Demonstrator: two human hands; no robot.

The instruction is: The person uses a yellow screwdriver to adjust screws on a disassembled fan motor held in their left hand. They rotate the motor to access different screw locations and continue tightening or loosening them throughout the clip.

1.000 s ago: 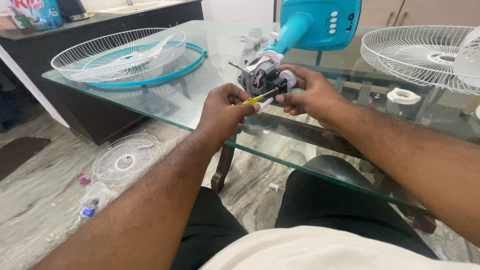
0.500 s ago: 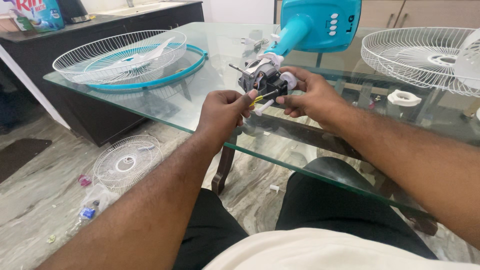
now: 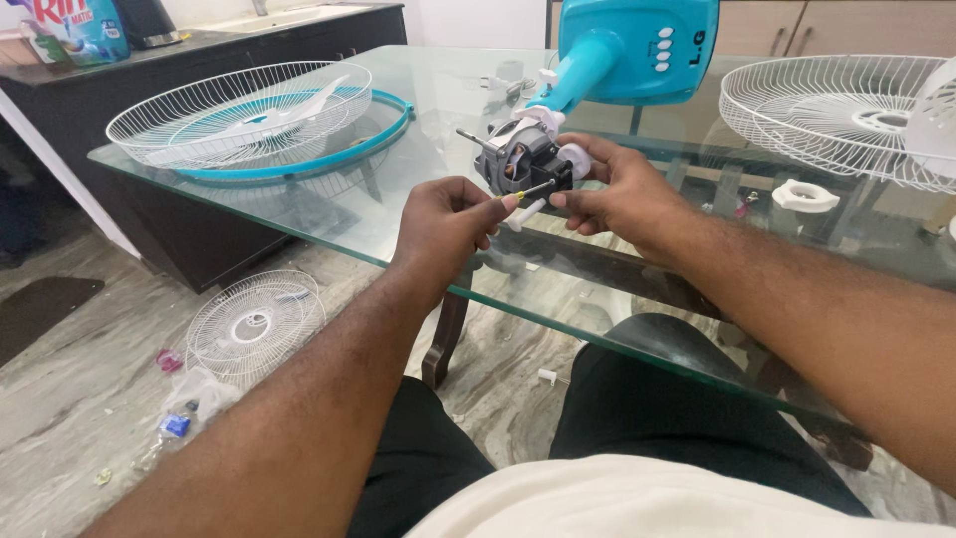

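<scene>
I've got the motor [image 3: 523, 159] up over the glass table [image 3: 329, 224], near its front edge, w/ the teal fan body [image 3: 637, 45] right behind it. My right hand [image 3: 612, 189] is wrapped round the motor's right side, fingers clamped on it. My left hand [image 3: 443, 224] pinches a small screwdriver [image 3: 528, 191], fingers closed tight, tip against the motor's front. Hands close together, not touching. White grille [image 3: 239, 115] w/ teal ring sits far left on the table; 2nd grille [image 3: 836, 110] at right. Another grille [image 3: 254, 324] lies on the floor.
</scene>
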